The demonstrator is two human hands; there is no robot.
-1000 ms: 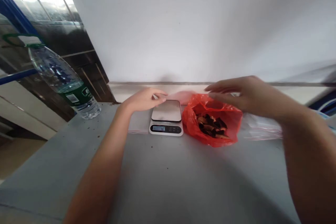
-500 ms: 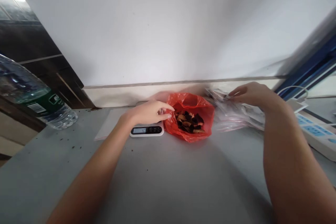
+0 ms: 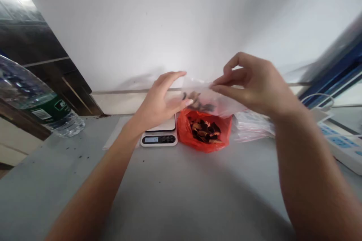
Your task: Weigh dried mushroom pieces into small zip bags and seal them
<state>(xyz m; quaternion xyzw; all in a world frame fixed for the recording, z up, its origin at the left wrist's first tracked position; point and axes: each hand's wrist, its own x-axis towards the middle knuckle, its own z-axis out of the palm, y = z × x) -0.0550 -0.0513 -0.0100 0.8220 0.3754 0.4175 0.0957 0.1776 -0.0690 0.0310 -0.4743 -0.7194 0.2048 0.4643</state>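
My right hand (image 3: 246,83) pinches the top edge of a clear plastic bag (image 3: 223,101), raised above the far side of a red plastic bag (image 3: 203,146). Curled brown pieces (image 3: 198,101) show through the clear plastic, blurred. My left hand (image 3: 162,99) is open, thumb and fingers spread at the clear bag's left side; I cannot tell whether the thumb touches it. Dark brown dried pieces (image 3: 205,130) lie in the open red bag. Left of it stands a white digital scale (image 3: 158,140) with a lit display, partly hidden by my left hand.
More clear plastic bags (image 3: 251,126) lie right of the red bag. A white power strip (image 3: 342,145) with blue sockets is at the far right. A large water bottle (image 3: 48,107) stands at the left, near dark crumbs. White sheets (image 3: 115,135) lie beside the scale. A wall rises behind.
My right hand has lifted a clear bag from the pile and brought it left over the red bag. My left hand has left the red bag's rim, rising with its fingers spread wider.
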